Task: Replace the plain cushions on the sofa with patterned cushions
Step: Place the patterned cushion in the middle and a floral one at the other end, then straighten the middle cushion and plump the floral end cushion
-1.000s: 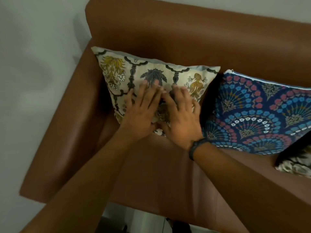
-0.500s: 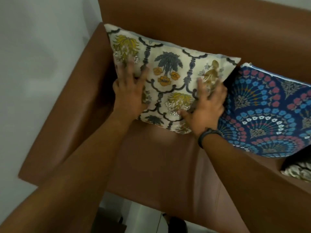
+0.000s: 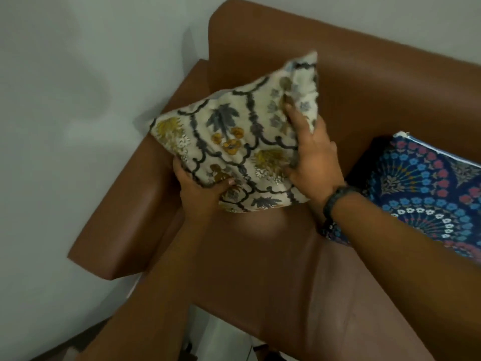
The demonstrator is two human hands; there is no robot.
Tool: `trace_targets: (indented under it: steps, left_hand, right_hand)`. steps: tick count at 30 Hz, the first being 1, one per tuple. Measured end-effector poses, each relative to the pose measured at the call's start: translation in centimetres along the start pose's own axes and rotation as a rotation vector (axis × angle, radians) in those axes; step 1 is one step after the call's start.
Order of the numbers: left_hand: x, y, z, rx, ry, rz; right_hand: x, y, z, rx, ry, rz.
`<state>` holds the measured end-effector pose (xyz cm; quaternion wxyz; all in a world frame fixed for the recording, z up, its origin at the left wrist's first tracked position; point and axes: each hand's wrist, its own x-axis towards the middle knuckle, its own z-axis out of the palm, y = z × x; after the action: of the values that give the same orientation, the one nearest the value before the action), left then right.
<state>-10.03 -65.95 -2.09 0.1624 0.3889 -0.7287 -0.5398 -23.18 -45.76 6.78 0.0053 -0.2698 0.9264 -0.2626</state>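
We look down on a brown sofa (image 3: 364, 105) with a smooth, faintly shiny leather-like skin, a rounded padded armrest on the left and a tall back set against a pale wall (image 3: 78, 100). No brand, label or writing can be read on anything here.

Our cream cushion (image 3: 234, 142) is held up over the seat's left corner, near the armrest and in front of the backrest, tilted so one corner points up. Its fabric looks woven and matte, printed with a dark grey trellis of curved lines, grey palm-like leaves, and mustard and orange flowers. The upper right part is crumpled and folded.

To the right, a navy cushion (image 3: 426, 194) leans against the back, covered in fan-shaped scallops of blue, red and white flowers, with a pale edge along its top.

Our left hand (image 3: 200, 191) cups the cream cushion's lower left edge, thumb over the front and fingers curled beneath. Our right hand (image 3: 312, 157) clamps its right side, fingers spread on the face. A dark band (image 3: 335, 199) circles that wrist.
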Motion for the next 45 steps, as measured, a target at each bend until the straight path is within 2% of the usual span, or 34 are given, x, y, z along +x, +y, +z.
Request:
trace_targets:
  steps: [2,5,9,11,15,19,22,25,26,28,29,30,32,33,34,36,40,43,45]
  left_hand:
    - [-0.8,-0.3,-0.3,-0.083,0.082,-0.058]
    - [-1.6,-1.1,0.2,-0.166,0.092,-0.122]
    - [-0.7,-2.7,0.2,-0.176,-0.072,-0.176]
    - [0.0,-3.4,0.1,-0.171,-0.165,-0.184]
    - [1.0,-3.6,0.6,-0.238,-0.274,-0.195]
    - [0.0,-4.0,0.8,-0.267,-0.269,-0.18]
    - [-2.2,-3.6,1.1,-0.228,-0.17,-0.177]
    - [-4.8,-2.1,1.6,-0.059,0.059,-0.261]
    - [-6.0,-1.4,2.0,0.008,0.126,-0.219]
    - [-9.0,-0.4,3.8,0.122,0.175,0.025]
    - [-10.7,0.0,5.5,0.137,0.133,0.134]
    - [-12.0,0.6,7.2,0.132,0.024,0.2]
    - [-14.2,2.3,11.4,0.123,-0.35,0.243]
    - [-14.9,3.1,13.6,0.143,-0.544,0.264]
    - [-15.4,3.8,15.9,0.189,-0.694,0.306]
    - [-16.2,5.3,20.5,0.27,-0.876,0.387]
    - [-15.9,7.4,26.9,0.321,-0.898,0.349]
    - [-15.4,7.2,27.9,0.249,-0.91,0.221]
    - [-16.2,6.9,27.7,0.155,-0.842,0.139]
  right_hand:
    - [2.6,-2.2,-0.4,-0.089,-0.052,-0.092]
    - [6.0,-4.5,0.0,-0.215,-0.191,-0.117]
    - [7.4,-3.8,1.5,-0.263,-0.373,-0.03]
    - [7.1,-2.8,2.0,-0.223,-0.394,0.034]
    - [6.6,-1.8,2.8,-0.175,-0.313,-0.029]
    - [5.4,-1.5,2.6,-0.107,-0.247,-0.03]
    - [2.4,-0.1,1.8,-0.03,-0.155,0.031]
    - [-1.9,2.5,1.0,0.154,-0.039,0.162]
    - [-3.6,3.7,0.6,0.201,0.018,0.208]
    - [-7.4,6.6,-0.3,0.252,0.187,0.316]
    - [-9.6,8.6,-1.1,0.265,0.309,0.399]
    - [-11.6,10.7,-2.0,0.277,0.446,0.501]
    - [-15.6,15.3,-4.4,0.297,0.711,0.712]
    - [-17.3,17.7,-5.5,0.334,0.79,0.791]
    - [-18.8,20.2,-6.6,0.4,0.807,0.854]
    - [-20.9,24.4,-8.6,0.547,0.68,0.952]
    - [-21.8,30.5,-11.7,0.733,0.425,1.037]
    - [-21.1,31.7,-13.0,0.673,0.31,0.968]
    - [-20.8,31.0,-14.0,0.585,0.326,0.898]
